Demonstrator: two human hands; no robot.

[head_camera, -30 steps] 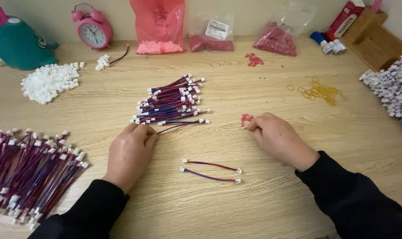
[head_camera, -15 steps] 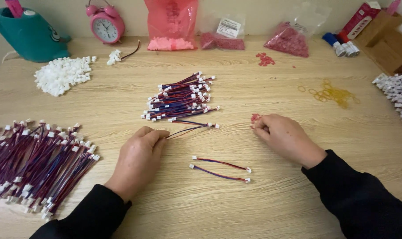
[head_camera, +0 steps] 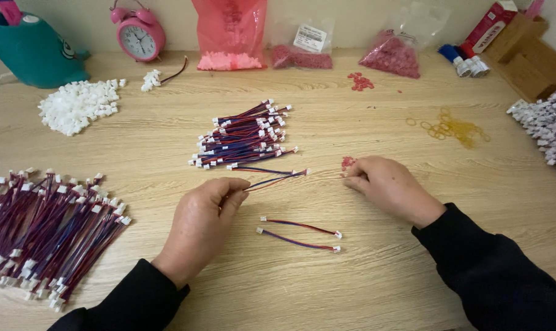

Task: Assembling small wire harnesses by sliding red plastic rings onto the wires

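Observation:
My left hand (head_camera: 201,224) pinches one end of a short red-and-blue wire (head_camera: 275,179) with a white plug at its far end; the wire lies low over the wooden table (head_camera: 363,288). Just behind it sits a neat pile of similar wires (head_camera: 244,136). My right hand (head_camera: 388,187) rests on the table with its fingertips closed at a few small red pieces (head_camera: 347,162); whether it holds one I cannot see. Two loose wires (head_camera: 299,234) lie between my hands, nearer to me.
A big heap of wires (head_camera: 42,230) lies at the left. White plugs (head_camera: 75,105), a pink alarm clock (head_camera: 138,34), a teal container (head_camera: 26,52), bags of red and pink parts (head_camera: 229,37), yellow rubber bands (head_camera: 452,129), a cardboard box (head_camera: 526,58) and more white-tipped parts (head_camera: 547,125) ring the back and right.
My left hand has picked up one wire and drawn it a little toward me, away from the middle pile. My right hand stays by the red pieces.

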